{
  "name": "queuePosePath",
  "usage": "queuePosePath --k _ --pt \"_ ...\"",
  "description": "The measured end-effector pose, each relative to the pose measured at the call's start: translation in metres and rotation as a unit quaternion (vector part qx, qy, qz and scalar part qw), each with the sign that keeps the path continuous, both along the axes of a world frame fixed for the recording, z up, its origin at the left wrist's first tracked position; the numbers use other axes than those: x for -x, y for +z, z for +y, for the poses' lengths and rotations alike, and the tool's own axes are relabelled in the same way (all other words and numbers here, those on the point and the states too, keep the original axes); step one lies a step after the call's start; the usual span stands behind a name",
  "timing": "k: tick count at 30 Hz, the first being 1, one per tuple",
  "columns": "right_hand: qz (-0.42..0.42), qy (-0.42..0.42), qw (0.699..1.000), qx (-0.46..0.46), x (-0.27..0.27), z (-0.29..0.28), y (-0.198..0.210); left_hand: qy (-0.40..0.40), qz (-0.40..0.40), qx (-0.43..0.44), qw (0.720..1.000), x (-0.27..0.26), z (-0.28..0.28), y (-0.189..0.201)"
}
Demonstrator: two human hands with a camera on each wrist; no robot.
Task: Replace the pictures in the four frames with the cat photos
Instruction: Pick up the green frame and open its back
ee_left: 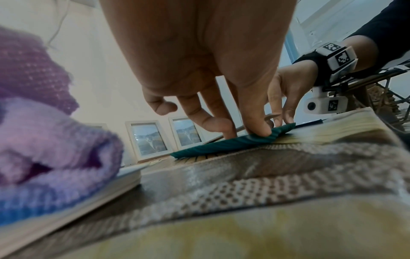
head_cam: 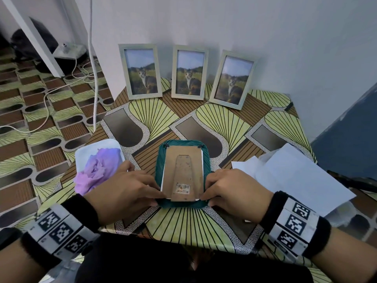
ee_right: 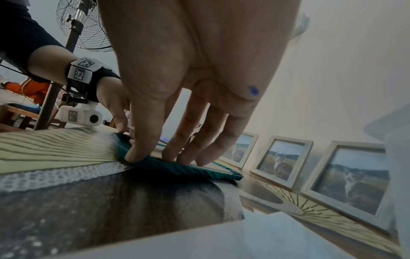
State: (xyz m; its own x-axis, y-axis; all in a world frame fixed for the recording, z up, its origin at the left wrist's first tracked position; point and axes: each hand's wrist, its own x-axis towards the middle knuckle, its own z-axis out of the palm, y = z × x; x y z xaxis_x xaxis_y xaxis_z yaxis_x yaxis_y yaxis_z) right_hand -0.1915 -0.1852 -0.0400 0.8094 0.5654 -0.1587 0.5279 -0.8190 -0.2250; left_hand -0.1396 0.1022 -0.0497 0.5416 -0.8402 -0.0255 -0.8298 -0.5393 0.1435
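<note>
While the teal frame lay face-down on the table, the left hand and right hand pinched its near corners; uneven pressure risked jamming the backing board.

The head camera looked steeply down over the table. Each wrist camera sat low, almost at tabletop level, close behind its fingers, angled inward. All three shared the green frame and, somewhat blurred, the standing frames.
</note>
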Motion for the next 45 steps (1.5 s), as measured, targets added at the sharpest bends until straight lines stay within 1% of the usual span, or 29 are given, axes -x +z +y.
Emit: queuePosePath --k 3,7,9,14,18,22,27,30,32,34,35,37,39,40,42,45 --pt "-0.002 0.019 0.999 0.034 -0.003 0.000 0.003 -0.005 -0.004 -0.004 1.000 0.000 -0.002 0.002" --pt "-0.002 0.043 0.995 0.091 -0.008 0.003 0.006 -0.032 -0.022 -0.019 0.999 -0.001 -0.005 0.006" --pt "-0.003 0.050 0.993 0.105 -0.012 0.004 0.008 -0.034 -0.025 -0.016 0.999 -0.002 -0.007 0.008" --pt "0.025 0.051 0.996 0.065 -0.017 0.003 0.011 -0.028 -0.037 -0.010 0.999 -0.005 -0.010 0.012" --pt "0.032 0.049 0.997 0.045 -0.019 0.003 0.010 -0.001 -0.032 -0.010 0.999 -0.006 -0.009 0.011" --pt "0.046 0.040 0.998 0.018 -0.020 0.003 0.007 0.035 0.000 -0.020 0.999 -0.008 -0.008 0.008" --pt "0.034 0.023 0.999 0.019 -0.017 0.002 0.001 0.055 0.028 -0.008 0.998 -0.010 -0.006 0.002" --pt "0.044 0.006 0.999 -0.018 -0.017 0.000 0.002 0.065 0.071 0.007 0.995 -0.014 -0.008 0.005" --pt "0.058 -0.022 0.995 -0.075 -0.019 -0.003 0.005 0.070 0.126 0.047 0.988 -0.017 -0.011 0.011" --pt "0.041 -0.086 0.982 -0.165 -0.025 -0.007 0.009 0.085 0.163 0.119 0.976 -0.021 -0.014 0.018" --pt "0.018 -0.130 0.968 -0.214 -0.029 -0.009 0.011 0.104 0.156 0.163 0.969 -0.025 -0.016 0.021" --pt "-0.020 -0.226 0.927 -0.297 -0.042 -0.012 0.012 0.163 0.116 0.242 0.949 -0.037 -0.023 0.025" --pt "-0.040 -0.308 0.887 -0.341 -0.057 -0.014 0.010 0.241 0.105 0.284 0.922 -0.056 -0.034 0.025" --pt "-0.042 -0.340 0.874 -0.346 -0.065 -0.015 0.008 0.278 0.115 0.286 0.910 -0.065 -0.040 0.023" --pt "-0.020 -0.385 0.861 -0.331 -0.079 -0.015 0.002 0.331 0.158 0.244 0.898 -0.083 -0.052 0.017" --pt "0.026 -0.404 0.870 -0.281 -0.094 -0.015 -0.007 0.343 0.206 0.146 0.905 -0.103 -0.065 0.005"
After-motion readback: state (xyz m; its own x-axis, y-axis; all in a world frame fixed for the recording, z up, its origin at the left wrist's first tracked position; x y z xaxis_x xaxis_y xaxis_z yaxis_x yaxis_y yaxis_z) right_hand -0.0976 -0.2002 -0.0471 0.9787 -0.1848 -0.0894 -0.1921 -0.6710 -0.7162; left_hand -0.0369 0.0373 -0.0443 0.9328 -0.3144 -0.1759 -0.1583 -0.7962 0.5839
